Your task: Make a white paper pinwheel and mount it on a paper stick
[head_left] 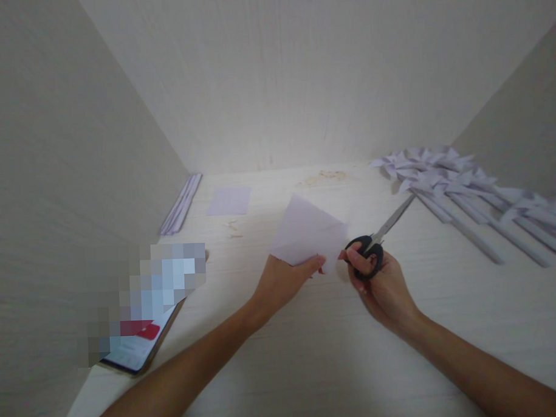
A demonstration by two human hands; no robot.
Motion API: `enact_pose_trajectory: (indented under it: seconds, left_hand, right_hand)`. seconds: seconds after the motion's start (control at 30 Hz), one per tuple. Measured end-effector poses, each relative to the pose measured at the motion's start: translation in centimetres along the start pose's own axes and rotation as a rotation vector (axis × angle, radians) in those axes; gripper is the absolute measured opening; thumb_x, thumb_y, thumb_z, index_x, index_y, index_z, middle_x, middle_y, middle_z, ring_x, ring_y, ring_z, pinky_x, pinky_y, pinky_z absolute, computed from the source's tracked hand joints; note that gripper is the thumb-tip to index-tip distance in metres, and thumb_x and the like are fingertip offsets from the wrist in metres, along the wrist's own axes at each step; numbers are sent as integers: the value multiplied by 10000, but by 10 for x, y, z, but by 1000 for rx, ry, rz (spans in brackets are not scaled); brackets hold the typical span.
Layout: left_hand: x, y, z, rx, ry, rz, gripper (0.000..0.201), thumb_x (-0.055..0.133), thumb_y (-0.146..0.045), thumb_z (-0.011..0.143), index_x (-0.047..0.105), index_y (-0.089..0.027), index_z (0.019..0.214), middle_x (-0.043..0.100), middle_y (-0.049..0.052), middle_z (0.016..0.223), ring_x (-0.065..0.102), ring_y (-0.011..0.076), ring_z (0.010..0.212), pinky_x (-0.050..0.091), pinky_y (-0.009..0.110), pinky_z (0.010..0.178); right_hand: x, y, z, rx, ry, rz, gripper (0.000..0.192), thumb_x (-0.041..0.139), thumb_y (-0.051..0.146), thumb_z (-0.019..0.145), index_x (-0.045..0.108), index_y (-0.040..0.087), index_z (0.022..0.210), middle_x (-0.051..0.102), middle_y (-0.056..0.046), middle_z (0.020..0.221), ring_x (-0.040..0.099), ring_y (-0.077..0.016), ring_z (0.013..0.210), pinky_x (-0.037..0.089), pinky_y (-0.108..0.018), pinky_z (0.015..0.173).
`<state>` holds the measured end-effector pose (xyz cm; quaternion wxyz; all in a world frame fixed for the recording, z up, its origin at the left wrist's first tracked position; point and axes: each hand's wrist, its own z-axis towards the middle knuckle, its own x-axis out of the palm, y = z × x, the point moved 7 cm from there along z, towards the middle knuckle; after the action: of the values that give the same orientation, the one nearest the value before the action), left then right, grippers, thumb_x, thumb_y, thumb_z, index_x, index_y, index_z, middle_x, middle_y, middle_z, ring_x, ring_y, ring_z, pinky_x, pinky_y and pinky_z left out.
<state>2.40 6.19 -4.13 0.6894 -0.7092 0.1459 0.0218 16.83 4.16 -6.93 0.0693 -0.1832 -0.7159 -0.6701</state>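
The left hand (pixel 280 281) is pinching a white paper sheet (pixel 308 232) at its near edge, fingers closed on it, thumb hidden beneath. The sheet is sitting tilted, raised slightly off the desk (pixel 310 353), near the middle of the surface. The right hand (pixel 383 284) is gripping scissors (pixel 379 238) by the black handles, fingers curled through the loops. The blades are pointing away to the upper right and are appearing shut; their tip is lying close to a row of paper pinwheels (pixel 464 190) laid out along the right side. The scissor handles are sitting just beside the sheet's right corner, not touching it as far as can be told. A smaller paper square (pixel 229 200) is lying flat farther back, with a stack of paper strips (pixel 181 204) leaning at the left wall. A phone (pixel 141 347) is resting at the near left, screen lit, partly blurred.
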Motion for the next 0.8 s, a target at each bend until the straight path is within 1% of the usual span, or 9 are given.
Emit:
enact_pose_trajectory:
  seconds: [0.13, 0.27, 0.3, 0.37, 0.43, 0.5, 0.6, 0.67, 0.8]
  left_hand:
    - [3, 0, -2, 16, 15, -15, 116, 575, -269, 622, 559, -170, 563, 627, -2, 655, 560, 119, 612, 451, 226, 592]
    - [4, -3, -1, 39, 27, -45, 82, 590, -249, 611, 580, -171, 587, 646, 15, 744, 573, 132, 710, 458, 250, 689]
    - [1, -3, 1, 25, 14, -68, 91, 609, -252, 592, 593, -166, 620, 648, 27, 786, 574, 143, 742, 460, 264, 707]
    - [-4, 2, 5, -52, 1, -162, 225, 647, -271, 550, 611, -147, 734, 642, 62, 863, 576, 166, 781, 470, 296, 706]
    - [-6, 9, 9, -167, 51, -302, 336, 644, -313, 555, 604, -116, 824, 641, 94, 849, 587, 172, 737, 487, 311, 654]
    - [-13, 10, 15, -194, 63, -395, 330, 592, -375, 603, 608, -108, 797, 641, 92, 809, 587, 151, 672, 490, 296, 617]
    - [-31, 7, 22, -147, -54, -293, 268, 620, -351, 572, 620, -112, 691, 634, 50, 660, 558, 107, 552, 455, 215, 511]
    - [-37, 6, 24, -146, -85, -216, 212, 639, -301, 548, 622, -116, 650, 621, 31, 585, 534, 93, 492, 415, 188, 452]
    - [-32, 4, 22, -171, 15, -154, 143, 645, -238, 528, 623, -122, 608, 616, 21, 541, 518, 88, 455, 377, 181, 420]
  right_hand:
    - [-4, -3, 1, -10, -17, -33, 188, 671, 220, 602, 499, 168, 655, 431, 87, 452, 302, -11, 327, 208, -135, 282]
    - [-8, -2, 1, -34, -61, -48, 209, 684, 215, 582, 494, 174, 658, 435, 86, 462, 297, -16, 339, 205, -144, 299]
    - [-9, -1, 1, -39, -72, -51, 212, 686, 216, 578, 494, 173, 657, 436, 85, 465, 295, -17, 341, 205, -148, 302]
    - [-10, -1, 1, -43, -91, -56, 217, 689, 220, 574, 493, 171, 654, 434, 83, 465, 288, -17, 340, 197, -151, 303]
    - [-11, 0, 2, -44, -101, -60, 220, 691, 224, 570, 494, 168, 651, 437, 81, 471, 287, -14, 339, 189, -149, 299]
    - [-10, 0, 2, -43, -98, -61, 224, 693, 229, 565, 494, 168, 650, 447, 78, 483, 296, -14, 341, 192, -147, 297]
    - [-8, 0, 1, -32, -82, -69, 227, 692, 235, 564, 494, 167, 650, 451, 76, 483, 308, -17, 337, 201, -148, 294]
    - [-9, 0, 1, -38, -95, -75, 229, 691, 236, 564, 491, 169, 651, 449, 77, 479, 309, -19, 334, 205, -149, 291]
    - [-14, 5, 3, -103, -160, -57, 219, 687, 224, 566, 493, 174, 657, 410, 89, 466, 301, -19, 338, 206, -146, 285]
